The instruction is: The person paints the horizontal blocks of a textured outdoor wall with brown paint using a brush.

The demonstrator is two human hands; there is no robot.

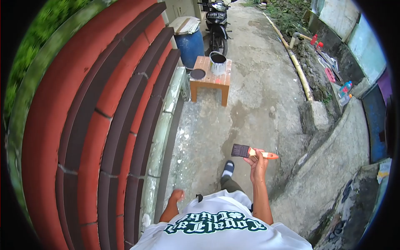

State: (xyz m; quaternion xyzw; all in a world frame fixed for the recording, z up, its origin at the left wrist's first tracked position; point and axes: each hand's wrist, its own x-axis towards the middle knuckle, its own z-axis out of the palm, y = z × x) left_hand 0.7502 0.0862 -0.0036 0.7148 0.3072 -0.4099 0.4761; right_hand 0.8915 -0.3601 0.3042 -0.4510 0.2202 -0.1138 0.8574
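Observation:
My right hand point(259, 163) grips a paintbrush point(252, 152) by its wooden, orange-tipped handle. Dark paint coats the bristles, which point to the left. Low beside my body hangs my left hand point(178, 194), slightly blurred, and its finger position is hard to make out. Ahead of me a paint can point(218, 66) with dark contents and drips down its side stands on a small wooden table point(208, 81). A round dark lid point(198, 74) lies on the same table, left of the can.
A red wall with dark brown ledges point(110, 137) runs along my left. Behind the table are a blue barrel point(189, 48) and a parked motorcycle point(217, 27). Rough concrete path point(246, 108) stretches forward, with a long bamboo pole point(298, 66) along its right side.

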